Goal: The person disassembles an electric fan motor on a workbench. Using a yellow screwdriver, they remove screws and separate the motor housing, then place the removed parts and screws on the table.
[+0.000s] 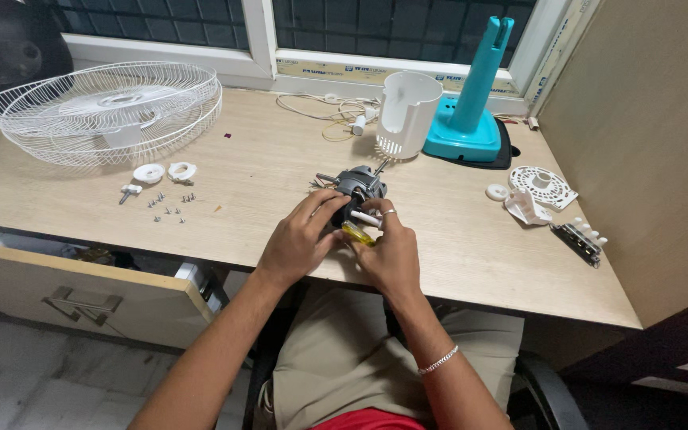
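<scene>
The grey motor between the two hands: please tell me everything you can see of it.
The motor is a small grey unit that looks like metal, with a thin shaft sticking out toward the white housing behind it. It sits on the wooden desk near the front edge. The left hand grips its near side; the right hand holds a yellow-handled screwdriver against it. Its near side is hidden by the fingers.

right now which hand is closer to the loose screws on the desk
Left. The left hand sits on the motor, on the side facing the screws; the right hand is beyond it, farther away.
</scene>
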